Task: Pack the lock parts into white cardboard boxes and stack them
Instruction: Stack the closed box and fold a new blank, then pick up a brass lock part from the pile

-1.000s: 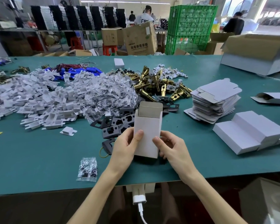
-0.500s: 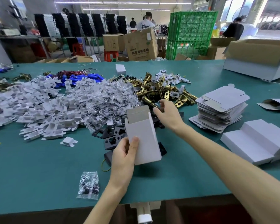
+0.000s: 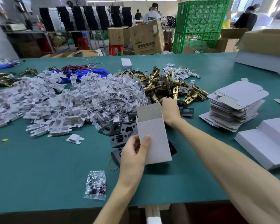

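Holding the white box (image 3: 153, 139) upright over the black strike plates (image 3: 118, 131), the left hand (image 3: 132, 152) is pinching its lower left corner, with the thumb (image 3: 146, 139) lying across the front face. The top flap is standing open. The right hand (image 3: 170, 110) is reaching just behind the box mouth into the near edge of the brass latches (image 3: 166, 84). Its fingers are curling downward, but the tips are hidden, so I cannot tell whether a latch is gripped.

Risks, as judged:
- The latches are lying tangled, so pulling one may be dragging neighbours out onto the green table (image 3: 39, 167).
- The box is being held at one corner only. A heavy latch dropping in could be twisting it loose or forcing the bottom open.
- The open flap is standing close to the right wrist, and a careless return could be creasing it.
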`<state>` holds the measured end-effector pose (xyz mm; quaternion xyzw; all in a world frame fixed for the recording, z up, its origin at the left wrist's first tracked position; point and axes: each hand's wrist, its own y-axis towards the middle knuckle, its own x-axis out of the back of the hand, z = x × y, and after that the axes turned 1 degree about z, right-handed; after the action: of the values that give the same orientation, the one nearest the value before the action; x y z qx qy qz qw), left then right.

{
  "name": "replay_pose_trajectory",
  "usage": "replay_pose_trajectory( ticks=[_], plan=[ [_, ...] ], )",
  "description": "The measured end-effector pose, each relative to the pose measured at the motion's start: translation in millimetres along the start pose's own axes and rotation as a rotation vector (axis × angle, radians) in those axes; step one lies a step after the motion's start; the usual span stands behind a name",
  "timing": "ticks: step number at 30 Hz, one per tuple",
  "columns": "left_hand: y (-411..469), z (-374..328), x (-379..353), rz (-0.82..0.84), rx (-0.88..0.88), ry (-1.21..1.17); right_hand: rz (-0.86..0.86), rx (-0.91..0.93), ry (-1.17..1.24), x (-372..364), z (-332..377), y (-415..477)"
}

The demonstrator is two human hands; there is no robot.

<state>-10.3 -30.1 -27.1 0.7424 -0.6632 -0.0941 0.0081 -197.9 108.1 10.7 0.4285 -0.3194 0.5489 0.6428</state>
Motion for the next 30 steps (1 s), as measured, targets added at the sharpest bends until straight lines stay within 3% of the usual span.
replay_pose_trajectory(
  ticks=[4,10,17,20,23,30],
  plan=[
    [-1.4,-0.4,1.0,0.006,-0.005,0.003,-0.129,0.010,0.064,12.2,-4.9,-7.7],
    [-1.9,-1.4,0.2,0.023,0.007,0.031,-0.182,-0.175,0.632,55.9,-19.3,-18.7],
    [-1.4,-2.2,0.5,0.014,0.018,0.052,-0.173,0.190,0.769,127.3,-8.4,-67.0],
    [-2.2,-3.4,0.8,0.020,0.016,0.060,-0.154,0.338,0.697,146.9,3.9,-88.0],
    [-3.3,-5.6,1.6,0.043,-0.001,0.061,-0.136,0.463,0.469,154.8,14.8,-98.4],
    [-5.0,-8.1,3.9,0.087,-0.001,-0.003,-0.012,0.607,0.166,158.4,24.8,-107.6]
  ],
)
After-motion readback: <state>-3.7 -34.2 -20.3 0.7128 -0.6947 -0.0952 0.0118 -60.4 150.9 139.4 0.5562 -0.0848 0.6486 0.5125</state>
